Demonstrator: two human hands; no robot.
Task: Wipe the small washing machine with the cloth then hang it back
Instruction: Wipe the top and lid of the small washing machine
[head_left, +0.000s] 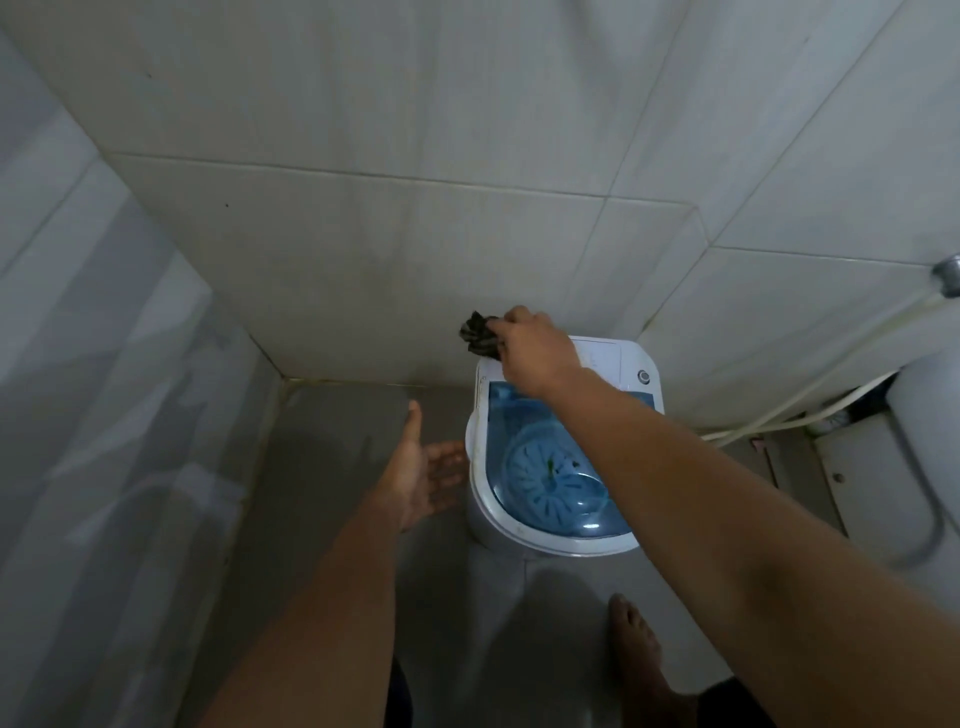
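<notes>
A small white washing machine (485, 499) with a blue see-through lid stands on the tiled floor against the back wall. My right hand (535, 353) grips a dark bunched cloth (477, 336) at the machine's far left corner, beside the white control panel. My left hand (421, 478) hovers with fingers spread, just left of the machine's side, holding nothing; whether its fingertips touch the casing cannot be told.
Tiled walls close in at the back and left. A white hose (810, 364) runs from a metal tap (948, 275) down the right wall. A white toilet (883, 467) sits at right. My bare foot (636, 644) is on the floor in front of the machine.
</notes>
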